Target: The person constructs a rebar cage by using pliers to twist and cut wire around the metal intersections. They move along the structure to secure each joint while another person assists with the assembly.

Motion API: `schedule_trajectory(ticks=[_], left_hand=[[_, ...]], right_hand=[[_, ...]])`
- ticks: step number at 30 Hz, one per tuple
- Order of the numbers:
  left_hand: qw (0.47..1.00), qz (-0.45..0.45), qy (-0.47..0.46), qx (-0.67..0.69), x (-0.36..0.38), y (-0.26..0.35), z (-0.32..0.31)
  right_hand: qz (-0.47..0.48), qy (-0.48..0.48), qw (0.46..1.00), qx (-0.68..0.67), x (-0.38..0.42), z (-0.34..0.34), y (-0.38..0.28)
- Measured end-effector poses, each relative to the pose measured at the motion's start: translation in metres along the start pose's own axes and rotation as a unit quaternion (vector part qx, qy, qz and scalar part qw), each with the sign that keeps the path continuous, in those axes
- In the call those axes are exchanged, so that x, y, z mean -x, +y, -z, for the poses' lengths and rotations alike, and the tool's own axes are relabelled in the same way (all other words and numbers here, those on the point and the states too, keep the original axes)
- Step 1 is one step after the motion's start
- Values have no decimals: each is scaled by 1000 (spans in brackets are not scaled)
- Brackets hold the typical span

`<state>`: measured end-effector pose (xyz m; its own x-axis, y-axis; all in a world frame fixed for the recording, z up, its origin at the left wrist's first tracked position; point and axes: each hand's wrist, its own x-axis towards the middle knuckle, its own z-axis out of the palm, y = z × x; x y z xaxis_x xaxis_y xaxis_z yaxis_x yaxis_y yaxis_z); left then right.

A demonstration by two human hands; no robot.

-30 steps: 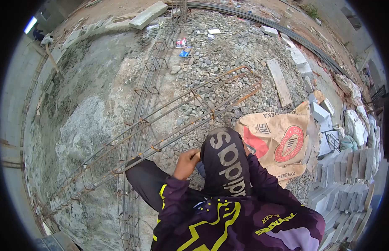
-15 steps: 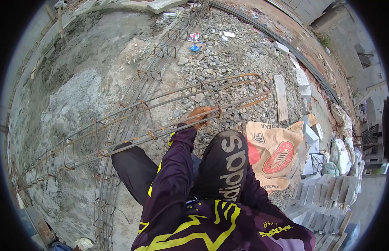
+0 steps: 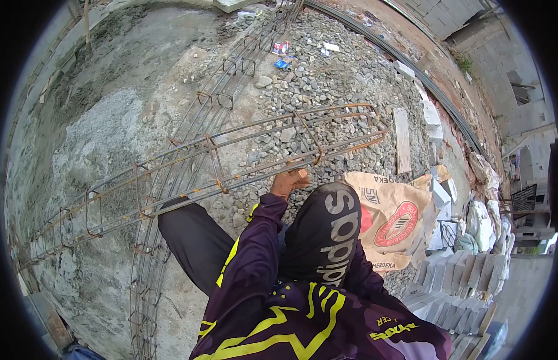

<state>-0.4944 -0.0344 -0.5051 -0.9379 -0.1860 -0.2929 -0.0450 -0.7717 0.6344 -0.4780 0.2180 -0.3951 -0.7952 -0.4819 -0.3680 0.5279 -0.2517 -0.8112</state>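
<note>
My left hand (image 3: 289,182) is just below the lower bars of a rusty rebar cage (image 3: 216,162), near the cage's right end. Its fingers are curled together; what they hold, if anything, is too small to tell. The cage has long bars joined by square stirrups and slants across my knees, with bent hooks at its right end. My right sleeve (image 3: 364,273) runs down behind my raised knee, which hides my right hand.
A second rebar cage (image 3: 148,282) lies on the ground beneath the first. Gravel (image 3: 333,78) spreads ahead, with a flat board (image 3: 402,141) on it. A paper cement sack (image 3: 390,219) lies right of my knee. Stacked grey blocks (image 3: 465,273) stand at the lower right.
My left hand has moved down, away from the stirrup near the cage's right end that it was touching. The cage has shifted slightly.
</note>
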Motion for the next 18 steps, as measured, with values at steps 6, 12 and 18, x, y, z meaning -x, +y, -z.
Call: schedule_trajectory(ticks=[6,12,18], left_hand=[[997,-82,12,-5,19,30,-48],[979,-134,91,-127,13,20,-50],[999,-31,-31,9,33,11,-64]], right_hand=[[11,2,1000,6,-2,-4,-2],[23,-5,1000,15,-10,-8,-8],[29,-11,999,17,-16,-8,-10]])
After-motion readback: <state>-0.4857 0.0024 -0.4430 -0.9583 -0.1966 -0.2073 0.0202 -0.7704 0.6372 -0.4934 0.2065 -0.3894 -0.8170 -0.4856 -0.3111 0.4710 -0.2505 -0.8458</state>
